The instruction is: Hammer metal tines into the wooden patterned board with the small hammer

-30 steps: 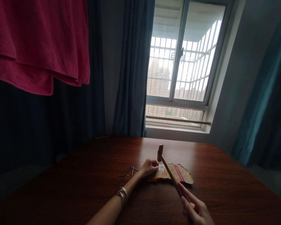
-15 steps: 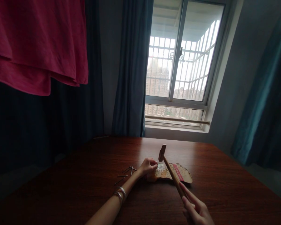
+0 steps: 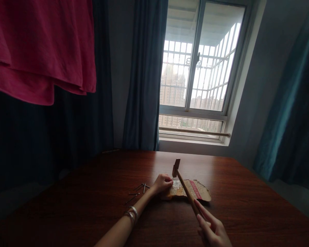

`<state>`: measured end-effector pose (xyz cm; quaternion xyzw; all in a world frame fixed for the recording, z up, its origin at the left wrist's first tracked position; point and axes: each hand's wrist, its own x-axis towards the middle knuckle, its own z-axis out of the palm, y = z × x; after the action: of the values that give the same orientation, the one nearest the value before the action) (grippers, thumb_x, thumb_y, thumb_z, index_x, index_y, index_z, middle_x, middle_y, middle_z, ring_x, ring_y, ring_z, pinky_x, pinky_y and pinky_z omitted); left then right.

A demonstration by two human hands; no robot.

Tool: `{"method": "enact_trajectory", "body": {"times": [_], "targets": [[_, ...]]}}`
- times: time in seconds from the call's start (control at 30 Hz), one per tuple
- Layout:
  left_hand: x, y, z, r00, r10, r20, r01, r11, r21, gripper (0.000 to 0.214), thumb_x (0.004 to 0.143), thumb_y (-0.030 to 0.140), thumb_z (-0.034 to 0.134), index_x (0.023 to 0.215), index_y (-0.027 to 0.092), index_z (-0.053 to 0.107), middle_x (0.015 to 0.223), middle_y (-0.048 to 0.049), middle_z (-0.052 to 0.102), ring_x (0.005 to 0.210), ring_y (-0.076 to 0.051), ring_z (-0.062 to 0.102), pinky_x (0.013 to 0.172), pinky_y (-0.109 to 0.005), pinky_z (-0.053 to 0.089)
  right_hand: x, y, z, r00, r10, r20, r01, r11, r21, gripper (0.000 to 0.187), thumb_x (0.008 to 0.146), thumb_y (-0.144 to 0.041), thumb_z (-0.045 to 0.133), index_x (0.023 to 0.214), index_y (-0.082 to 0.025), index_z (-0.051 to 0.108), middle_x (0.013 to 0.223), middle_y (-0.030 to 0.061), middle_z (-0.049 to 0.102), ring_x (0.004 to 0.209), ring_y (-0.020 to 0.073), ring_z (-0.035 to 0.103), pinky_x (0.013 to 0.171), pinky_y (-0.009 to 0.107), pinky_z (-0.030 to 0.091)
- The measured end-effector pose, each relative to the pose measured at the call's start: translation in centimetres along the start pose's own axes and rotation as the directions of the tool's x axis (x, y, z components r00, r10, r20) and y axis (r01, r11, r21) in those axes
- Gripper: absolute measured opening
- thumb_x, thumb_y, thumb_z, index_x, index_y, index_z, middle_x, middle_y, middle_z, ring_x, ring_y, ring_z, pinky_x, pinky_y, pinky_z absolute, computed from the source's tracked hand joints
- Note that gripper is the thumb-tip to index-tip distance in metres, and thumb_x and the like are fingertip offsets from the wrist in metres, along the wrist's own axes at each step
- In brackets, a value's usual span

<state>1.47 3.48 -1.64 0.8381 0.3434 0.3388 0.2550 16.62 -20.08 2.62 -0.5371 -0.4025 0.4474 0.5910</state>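
Note:
My right hand (image 3: pixel 213 224) is wrapped round the wooden handle of a hammer (image 3: pixel 186 188). The hammer's head is raised just above the fingertips of my left hand (image 3: pixel 163 182). Those fingers pinch a nail (image 3: pixel 172 179), of which only a thin upright bit shows, at the left part of a flat, hole-dotted piece of cardboard (image 3: pixel 204 192). A red strip crosses the cardboard, and its edges are ragged. Several loose nails (image 3: pixel 134 194) lie on the table to the left of my left wrist, which wears bracelets.
The brown wooden table (image 3: pixel 92 206) reaches back to the wall under a barred window (image 3: pixel 193 85). Dark blue curtains (image 3: pixel 145 75) hang beside the window. A pink cloth (image 3: pixel 43 51) hangs at the upper left.
The hammer and my right hand have shifted slightly left, bringing the head nearer to my left fingertips. My left hand keeps its place on the cardboard.

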Motion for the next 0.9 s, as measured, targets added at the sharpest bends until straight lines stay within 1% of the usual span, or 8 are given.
{"method": "enact_trajectory", "body": {"times": [0.13, 0.27, 0.33, 0.47, 0.57, 0.63, 0.73, 0.9], "targets": [[0.0, -0.1, 0.0, 1.000, -0.006, 0.018, 0.006, 1.000, -0.007, 0.023, 0.072, 0.028, 0.055, 0.067, 0.011, 0.070, 0.067, -0.0027, 0.061, 0.059, -0.010, 0.050, 0.054, -0.019, 0.033, -0.3, -0.2, 0.3, 1.000, 0.009, 0.010, -0.009, 1.000, -0.013, 0.093, 0.061, -0.066, 0.058, 0.131, -0.007, 0.039, 0.045, -0.0102, 0.021, 0.041, 0.0052, 0.017, 0.042, 0.020, 0.010], [0.0, -0.2, -0.1, 0.999, 0.025, 0.028, -0.024, 0.999, -0.033, 0.025, 0.074, 0.029, 0.055, 0.064, 0.011, 0.069, 0.066, -0.0027, 0.060, 0.059, -0.010, 0.049, 0.054, -0.019, 0.033, -0.4, -0.5, 0.4, 1.000, -0.020, -0.004, 0.019, 0.999, -0.032, 0.086, 0.061, -0.064, 0.059, 0.125, -0.008, 0.048, 0.047, -0.0090, 0.022, 0.041, 0.0051, 0.017, 0.040, 0.020, 0.010], [0.0, -0.3, -0.1, 0.999, 0.042, 0.020, -0.041, 0.998, -0.040, 0.025, 0.074, 0.029, 0.055, 0.062, 0.011, 0.068, 0.064, -0.0026, 0.059, 0.058, -0.010, 0.049, 0.054, -0.019, 0.033, -0.4, -0.6, 0.5, 0.999, -0.047, -0.002, 0.047, 0.998, -0.033, 0.083, 0.064, -0.063, 0.058, 0.125, -0.008, 0.048, 0.047, -0.0088, 0.022, 0.042, 0.0054, 0.017, 0.041, 0.021, 0.011], [0.1, -0.7, 0.1, 0.999, 0.041, 0.022, -0.040, 0.998, -0.047, 0.025, 0.074, 0.029, 0.055, 0.064, 0.011, 0.069, 0.066, -0.0034, 0.060, 0.059, -0.010, 0.050, 0.054, -0.019, 0.033, -0.3, -0.6, 0.5, 0.998, -0.052, 0.038, 0.055, 0.995, -0.078, 0.086, 0.066, -0.064, 0.054, 0.129, -0.006, 0.043, 0.047, -0.0093, 0.020, 0.042, 0.0058, 0.015, 0.042, 0.022, 0.009], [0.1, -0.9, 0.2, 0.999, 0.032, 0.024, -0.031, 0.998, -0.054, 0.024, 0.073, 0.029, 0.056, 0.067, 0.011, 0.070, 0.069, -0.0039, 0.062, 0.060, -0.011, 0.052, 0.055, -0.019, 0.035, -0.3, -0.8, 0.5, 0.998, -0.060, 0.027, 0.063, 0.992, -0.106, 0.086, 0.064, -0.066, 0.055, 0.125, -0.005, 0.048, 0.047, -0.0082, 0.023, 0.043, 0.0061, 0.018, 0.042, 0.022, 0.011], [0.2, -0.9, 0.3, 0.999, 0.032, 0.017, -0.031, 0.998, -0.052, 0.024, 0.073, 0.028, 0.056, 0.065, 0.011, 0.070, 0.069, -0.0039, 0.062, 0.060, -0.010, 0.052, 0.055, -0.019, 0.035, -0.2, -0.8, 0.5, 0.996, -0.082, 0.019, 0.083, 0.993, -0.086, 0.085, 0.064, -0.065, 0.057, 0.124, -0.006, 0.049, 0.048, -0.0075, 0.024, 0.044, 0.0065, 0.019, 0.042, 0.022, 0.012], [0.2, -0.8, 0.4, 0.999, 0.036, 0.016, -0.035, 0.998, -0.055, 0.024, 0.072, 0.029, 0.056, 0.063, 0.011, 0.070, 0.068, -0.0038, 0.062, 0.060, -0.010, 0.052, 0.055, -0.019, 0.035, -0.3, -0.5, 0.5, 0.996, -0.075, 0.043, 0.077, 0.996, -0.051, 0.084, 0.065, -0.064, 0.056, 0.127, -0.008, 0.046, 0.048, -0.0088, 0.021, 0.044, 0.0066, 0.016, 0.042, 0.023, 0.011], [0.2, -0.7, 0.2, 0.999, 0.024, 0.041, -0.020, 0.996, -0.091, 0.025, 0.073, 0.030, 0.056, 0.065, 0.011, 0.070, 0.072, -0.0045, 0.063, 0.061, -0.012, 0.053, 0.054, -0.019, 0.035, -0.3, 0.3, 0.3, 0.995, -0.066, 0.075, 0.073, 0.993, -0.094, 0.089, 0.065, -0.068, 0.052, 0.126, -0.003, 0.045, 0.046, -0.0094, 0.020, 0.043, 0.0061, 0.014, 0.043, 0.024, 0.009]]}}
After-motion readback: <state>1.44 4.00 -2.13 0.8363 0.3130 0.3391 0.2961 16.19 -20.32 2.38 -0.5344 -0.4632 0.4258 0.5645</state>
